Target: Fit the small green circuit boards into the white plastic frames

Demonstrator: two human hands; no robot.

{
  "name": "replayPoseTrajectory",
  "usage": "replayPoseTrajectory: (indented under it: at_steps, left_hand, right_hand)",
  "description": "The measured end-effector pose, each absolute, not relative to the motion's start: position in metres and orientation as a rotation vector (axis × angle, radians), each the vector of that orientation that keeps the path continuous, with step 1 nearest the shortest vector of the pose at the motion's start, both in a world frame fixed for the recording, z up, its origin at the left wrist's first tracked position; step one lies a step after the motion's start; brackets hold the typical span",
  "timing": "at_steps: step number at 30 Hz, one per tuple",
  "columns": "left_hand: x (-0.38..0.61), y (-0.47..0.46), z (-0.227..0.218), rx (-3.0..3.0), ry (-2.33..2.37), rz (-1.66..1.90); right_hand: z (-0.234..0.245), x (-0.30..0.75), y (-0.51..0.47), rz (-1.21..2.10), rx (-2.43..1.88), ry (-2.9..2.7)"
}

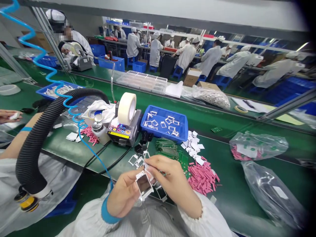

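My left hand (123,192) is closed around one side of a white plastic frame (144,185) with a greyish, glassy panel inside it, tilted above the table edge. My right hand (169,172) pinches at the upper edge of that frame; a small pale piece shows at its fingertips, too small to name. Beneath the right hand lies another framed dark panel (161,193). Loose white frames (133,160) rest just beyond my fingers. Green circuit boards (166,148) are stacked behind my right hand, with a heap of pink strips (203,177) to its right.
A blue tray (185,126) holds several white frames. Left of it stand a tape dispenser (124,131) and a pump bottle (100,131). White pads (193,144) lie near the pink strips. A black hose (29,148) and blue coiled tube (51,74) cross the left. A co-worker's hand (10,116) shows there.
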State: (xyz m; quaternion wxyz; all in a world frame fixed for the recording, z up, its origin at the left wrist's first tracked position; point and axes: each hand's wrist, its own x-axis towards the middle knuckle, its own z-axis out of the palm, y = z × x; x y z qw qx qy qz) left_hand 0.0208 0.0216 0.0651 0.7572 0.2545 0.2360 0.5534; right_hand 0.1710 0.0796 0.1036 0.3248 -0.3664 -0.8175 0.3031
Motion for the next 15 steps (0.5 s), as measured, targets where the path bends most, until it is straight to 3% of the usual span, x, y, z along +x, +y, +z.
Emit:
replayPoseTrajectory:
  at_steps: [11,15]
  left_hand:
    - [0.006,0.026,0.056,0.459,0.589,1.339]
    - [-0.021,0.029,0.051,0.469,0.658,1.490]
  right_hand:
    - [0.093,0.161,0.071,0.851,-1.027,-1.856]
    - [0.061,0.165,0.061,0.931,-1.152,-2.093]
